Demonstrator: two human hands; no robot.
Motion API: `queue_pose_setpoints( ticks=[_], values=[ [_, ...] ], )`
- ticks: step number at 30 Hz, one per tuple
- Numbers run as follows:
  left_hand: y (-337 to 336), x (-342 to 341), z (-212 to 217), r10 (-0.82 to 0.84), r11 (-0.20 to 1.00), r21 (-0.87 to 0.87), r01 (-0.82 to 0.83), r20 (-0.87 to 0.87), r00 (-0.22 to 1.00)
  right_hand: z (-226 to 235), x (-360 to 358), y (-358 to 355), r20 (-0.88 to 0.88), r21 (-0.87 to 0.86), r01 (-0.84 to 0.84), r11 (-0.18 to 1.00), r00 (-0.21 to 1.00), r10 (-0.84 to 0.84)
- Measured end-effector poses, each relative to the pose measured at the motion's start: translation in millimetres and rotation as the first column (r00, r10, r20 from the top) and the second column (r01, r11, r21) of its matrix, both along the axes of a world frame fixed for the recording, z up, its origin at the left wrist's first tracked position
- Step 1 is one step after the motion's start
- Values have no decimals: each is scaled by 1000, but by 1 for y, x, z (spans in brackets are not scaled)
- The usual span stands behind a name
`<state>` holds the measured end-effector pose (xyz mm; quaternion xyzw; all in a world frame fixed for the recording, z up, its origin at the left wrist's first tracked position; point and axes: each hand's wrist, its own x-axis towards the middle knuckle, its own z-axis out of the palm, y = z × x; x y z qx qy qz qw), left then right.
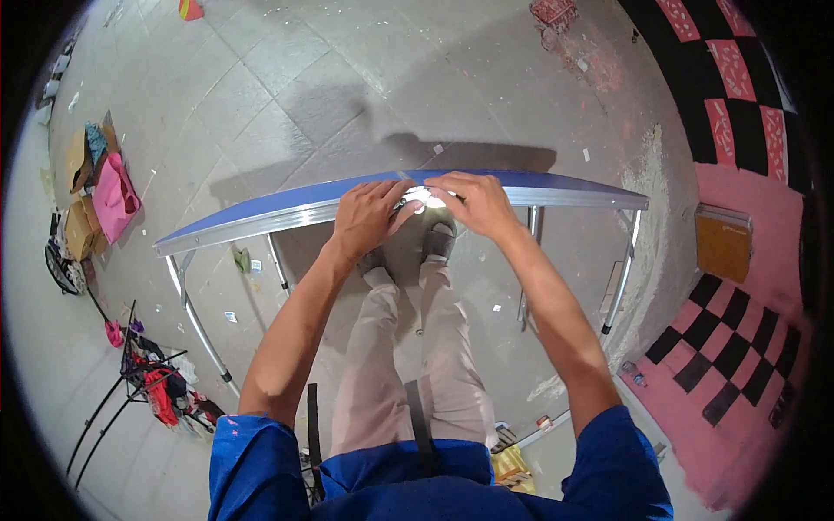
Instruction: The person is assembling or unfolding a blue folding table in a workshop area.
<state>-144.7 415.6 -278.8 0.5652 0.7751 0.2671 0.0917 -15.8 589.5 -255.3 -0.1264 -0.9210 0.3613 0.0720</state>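
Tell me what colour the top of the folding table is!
The table's top is blue. It shows best in the head view.

Folding table (295, 196), blue-topped with a silver metal rim (269, 223) and tubular legs (623, 271) (dark-capped, extended); the top appears nearly edge-on, apparently tipped, though the steep view leaves its angle uncertain.

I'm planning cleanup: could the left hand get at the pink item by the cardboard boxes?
Probably not: the left hand is at the edge of the blue table, and the pink item lies past the table's left end.
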Motion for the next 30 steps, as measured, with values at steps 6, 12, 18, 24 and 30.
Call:
queue_pose_setpoints(
  ticks=[6,12,18,24,30],
  values=[
    [4,0,-4,3,998,70,0,-41,999,-7,-1,5,99,-49,6,999,995,-1],
    [6,3,-6,29,999,46,-27,-39,999,-14,-5,2,-9,-97,90,991,996,-91],
    [7,3,-5,29,997,77,-24,-63,998,-9,-9,3,77,-92,136,986,989,-129],
    [8,8,-1,115,992,32,-118,99,988,-2,-20,9,230,-88,157,984,964,-133],
    [12,11,3,176,983,33,-179,95,980,-3,-25,14,235,-103,192,976,958,-164]
  ],
)
